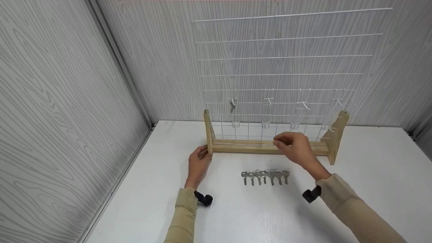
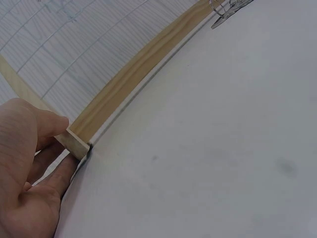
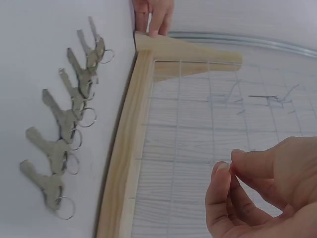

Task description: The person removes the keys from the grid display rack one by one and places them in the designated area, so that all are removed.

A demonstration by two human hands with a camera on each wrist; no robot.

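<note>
A white wire grid rack (image 1: 248,126) stands on a wooden base (image 1: 249,148) with a wooden upright at each end. My left hand (image 1: 199,165) grips the foot of the left upright (image 2: 77,144), thumb on one side and fingers on the other. My right hand (image 1: 293,146) hovers in front of the grid, fingers loosely bent; in the right wrist view thumb and fingertip come together with nothing visible between them. One key (image 1: 233,104) hangs on the upper left hook. Several keys (image 1: 265,177), each with a ring, lie in a row on the table.
White hooks (image 1: 303,104) sit on the grid in two rows. The white table (image 1: 236,216) runs back to a wood-grain panel (image 1: 162,60), with another panel (image 1: 57,111) along the left side. A black wrist camera (image 1: 312,194) juts from the right sleeve.
</note>
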